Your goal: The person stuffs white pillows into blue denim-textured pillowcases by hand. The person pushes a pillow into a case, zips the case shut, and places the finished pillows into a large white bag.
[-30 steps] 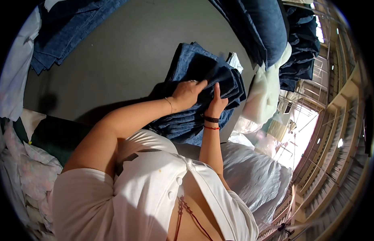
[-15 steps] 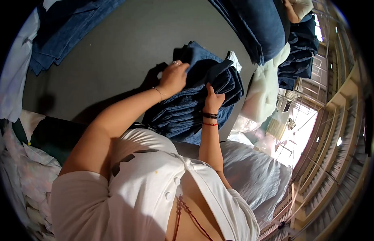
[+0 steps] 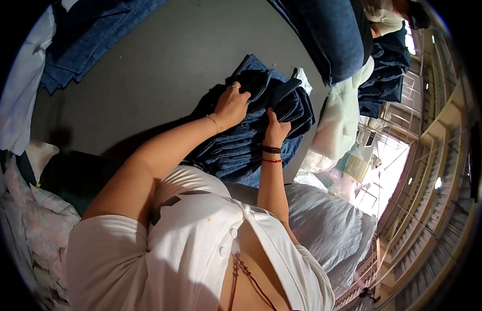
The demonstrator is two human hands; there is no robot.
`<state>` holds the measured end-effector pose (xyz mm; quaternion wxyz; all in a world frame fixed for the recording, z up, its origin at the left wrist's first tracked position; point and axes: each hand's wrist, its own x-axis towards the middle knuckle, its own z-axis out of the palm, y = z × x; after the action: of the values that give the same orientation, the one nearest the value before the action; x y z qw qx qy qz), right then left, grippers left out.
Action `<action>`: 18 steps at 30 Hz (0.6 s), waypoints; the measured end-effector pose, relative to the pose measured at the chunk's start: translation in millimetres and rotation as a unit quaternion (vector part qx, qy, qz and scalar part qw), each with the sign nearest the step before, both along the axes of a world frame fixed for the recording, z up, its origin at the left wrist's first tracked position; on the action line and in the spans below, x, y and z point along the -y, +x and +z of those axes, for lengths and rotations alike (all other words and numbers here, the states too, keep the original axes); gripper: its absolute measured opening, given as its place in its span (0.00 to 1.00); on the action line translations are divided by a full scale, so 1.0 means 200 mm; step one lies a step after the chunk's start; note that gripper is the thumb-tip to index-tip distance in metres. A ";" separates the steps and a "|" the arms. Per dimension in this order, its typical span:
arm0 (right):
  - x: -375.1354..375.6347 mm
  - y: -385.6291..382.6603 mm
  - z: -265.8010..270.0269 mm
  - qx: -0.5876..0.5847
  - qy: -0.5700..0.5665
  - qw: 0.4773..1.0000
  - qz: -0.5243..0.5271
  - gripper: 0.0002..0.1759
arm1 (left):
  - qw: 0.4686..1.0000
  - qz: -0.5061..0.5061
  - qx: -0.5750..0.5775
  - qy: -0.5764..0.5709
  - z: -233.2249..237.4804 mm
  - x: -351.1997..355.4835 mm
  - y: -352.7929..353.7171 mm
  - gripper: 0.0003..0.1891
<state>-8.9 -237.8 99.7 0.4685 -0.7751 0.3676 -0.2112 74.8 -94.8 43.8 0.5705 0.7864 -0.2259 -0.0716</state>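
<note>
A stack of dark blue denim pieces [image 3: 230, 150] lies folded in layers on the grey table [image 3: 163, 57]. Over its upper left part is my left hand [image 3: 231, 108], a ring on one finger, its fingers curled closed on the edge of a denim layer. My right hand [image 3: 276, 130], with black and red bands at the wrist, grips the right part of the stack, thumb on top and the other fingers hidden in the folds. A small white piece [image 3: 303, 80] sticks out at the stack's upper right edge.
More denim [image 3: 90, 44] lies at the upper left, and a thick denim pile [image 3: 336, 39] at the upper right. White fluffy material [image 3: 336, 119] and a silvery plastic cover [image 3: 329, 223] are on the right. Part of another person [image 3: 386, 18] shows at the top right.
My left hand has turned and shifted slightly, and its fingers are now closed on the denim. The top layer at the upper left looks rearranged. My right hand has hardly moved.
</note>
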 end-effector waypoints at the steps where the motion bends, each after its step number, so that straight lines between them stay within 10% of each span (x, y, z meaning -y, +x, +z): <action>1: 0.00 0.00 0.00 -0.012 -0.010 1.000 0.003 0.18 | 0.999 -0.039 -0.002 -0.020 0.02 0.01 0.00 0.03; 6: -0.05 0.06 0.13 0.010 0.091 0.994 0.059 0.30 | 0.982 -0.091 0.142 -0.081 0.20 0.03 -0.12 0.04; 9: -0.02 0.07 0.11 -0.068 -0.042 0.993 0.082 0.35 | 0.983 -0.112 0.130 -0.068 0.22 -0.03 -0.18 0.09; 13: 0.07 -0.01 -0.02 -0.051 -0.070 0.996 0.020 0.15 | 0.971 -0.124 0.088 -0.183 0.22 -0.12 -0.14 0.11; 18: 0.00 -0.02 -0.03 0.055 -0.056 0.997 -0.012 0.12 | 0.995 0.082 -0.020 0.058 0.01 -0.10 0.04 0.33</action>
<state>-13.2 -237.9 94.4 0.4409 -0.7831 0.3382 -0.2791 83.8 -74.1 44.8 0.5323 0.8324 -0.1447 -0.0532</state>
